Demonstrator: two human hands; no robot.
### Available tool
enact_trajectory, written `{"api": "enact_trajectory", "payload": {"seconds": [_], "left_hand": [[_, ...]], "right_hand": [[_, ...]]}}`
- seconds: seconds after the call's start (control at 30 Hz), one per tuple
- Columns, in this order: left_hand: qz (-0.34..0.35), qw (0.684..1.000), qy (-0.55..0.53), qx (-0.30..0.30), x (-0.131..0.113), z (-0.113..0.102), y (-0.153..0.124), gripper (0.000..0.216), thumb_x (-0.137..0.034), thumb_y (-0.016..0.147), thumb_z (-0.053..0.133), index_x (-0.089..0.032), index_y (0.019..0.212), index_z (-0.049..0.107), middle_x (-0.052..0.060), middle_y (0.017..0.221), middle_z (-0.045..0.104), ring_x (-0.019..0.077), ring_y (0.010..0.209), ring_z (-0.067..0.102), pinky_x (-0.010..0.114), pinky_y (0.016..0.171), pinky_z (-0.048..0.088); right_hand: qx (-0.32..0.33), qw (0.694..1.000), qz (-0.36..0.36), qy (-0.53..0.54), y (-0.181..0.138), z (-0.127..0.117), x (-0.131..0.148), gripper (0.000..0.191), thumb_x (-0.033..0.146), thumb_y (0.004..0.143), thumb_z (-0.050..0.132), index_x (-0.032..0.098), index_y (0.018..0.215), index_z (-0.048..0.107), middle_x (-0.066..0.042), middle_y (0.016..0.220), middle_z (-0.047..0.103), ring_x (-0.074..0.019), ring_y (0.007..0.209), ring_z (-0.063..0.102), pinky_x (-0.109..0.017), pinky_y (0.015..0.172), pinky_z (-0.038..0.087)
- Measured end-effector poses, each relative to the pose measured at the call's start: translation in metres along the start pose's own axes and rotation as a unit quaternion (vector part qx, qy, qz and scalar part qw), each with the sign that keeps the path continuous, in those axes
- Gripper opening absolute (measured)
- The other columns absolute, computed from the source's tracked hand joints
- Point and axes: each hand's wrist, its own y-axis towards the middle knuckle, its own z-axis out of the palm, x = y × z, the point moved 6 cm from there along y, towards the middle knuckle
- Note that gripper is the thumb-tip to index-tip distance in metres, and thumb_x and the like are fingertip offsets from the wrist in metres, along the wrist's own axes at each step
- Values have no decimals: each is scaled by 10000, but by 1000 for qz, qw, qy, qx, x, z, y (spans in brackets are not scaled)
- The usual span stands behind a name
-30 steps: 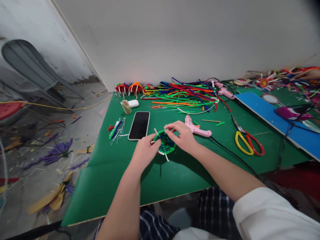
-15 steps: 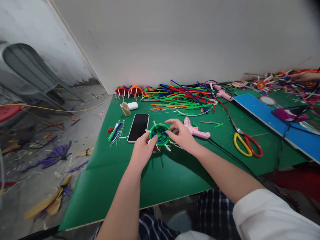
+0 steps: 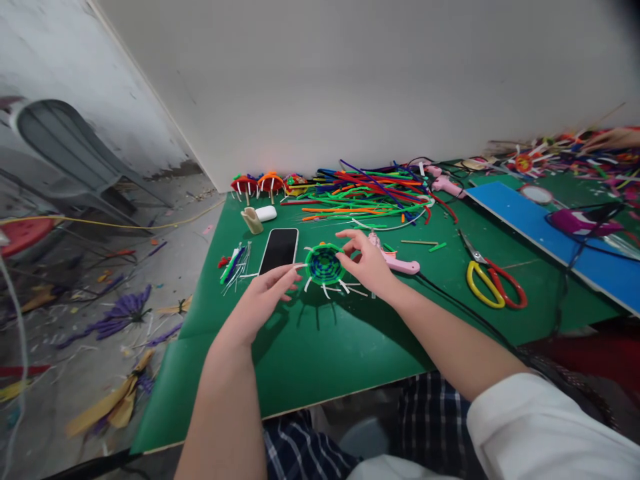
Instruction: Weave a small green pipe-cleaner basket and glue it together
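Note:
A small round woven disc [image 3: 325, 265], green and blue with white spoke ends sticking out around its rim, is held up over the green table. My right hand [image 3: 367, 262] pinches its right edge between thumb and fingers. At the left side, my left hand [image 3: 273, 288] has thumb and forefinger closed on one of the white spoke ends. Just behind my left hand lies a phone [image 3: 280, 249] with a dark screen. A pink hot glue gun [image 3: 400, 264] rests beyond my right hand, partly hidden by it.
Scissors [image 3: 487, 275] with yellow and red handles lie to the right, near a blue board [image 3: 540, 230]. Colourful pipe cleaners [image 3: 370, 193] are heaped at the back beside mushroom-like pieces [image 3: 271, 182]. Another person's hand [image 3: 613, 139] shows at far right. Cut strips [image 3: 235, 267] lie left of the phone.
My left hand has moved left from the disc's face to a white spoke end at its edge. The disc has shifted slightly right, with my right hand still holding it.

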Motion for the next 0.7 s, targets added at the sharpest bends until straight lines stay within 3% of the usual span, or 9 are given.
{"api": "enact_trajectory", "payload": {"seconds": [0.07, 0.17, 0.33, 0.47, 0.7], "left_hand": [[3, 998, 58, -19, 3, 1, 3, 379, -489, 740, 445, -170, 850, 618, 22, 723, 588, 133, 673, 513, 226, 558, 379], [6, 992, 127, -9, 6, 7, 5, 381, -510, 722, 445, -158, 626, 554, -21, 537, 471, 93, 495, 394, 213, 456, 280], [19, 991, 133, 0, 6, 13, 6, 390, -515, 731, 418, -163, 577, 485, -31, 514, 427, 90, 473, 360, 219, 452, 249], [23, 986, 163, 1, 7, 17, 8, 406, -514, 730, 411, -152, 587, 525, -19, 505, 448, 102, 474, 376, 228, 461, 244], [67, 969, 237, -28, 5, 19, 8, 386, -464, 736, 399, -150, 580, 561, -7, 519, 456, 109, 509, 383, 227, 491, 244]], "right_hand": [[0, 1000, -1, 1, 0, 0, 0, 335, 206, 747, 500, 245, 1073, 432, 30, 709, 516, -112, 638, 509, -247, 571, 412], [17, 1000, 4, 6, 0, 2, -1, 342, 207, 749, 501, 250, 1080, 425, 38, 706, 511, -100, 602, 496, -238, 553, 404], [60, 998, 4, 6, -2, 9, 0, 366, 197, 749, 503, 257, 1098, 413, 40, 706, 519, -101, 617, 508, -237, 565, 403], [85, 996, 5, 11, -4, 15, -1, 342, 222, 753, 516, 255, 1083, 431, 45, 708, 517, -79, 558, 483, -224, 544, 395], [83, 996, -6, -3, -4, 16, 0, 283, 239, 751, 525, 229, 1032, 494, 33, 712, 547, -80, 581, 501, -217, 551, 401]]}}
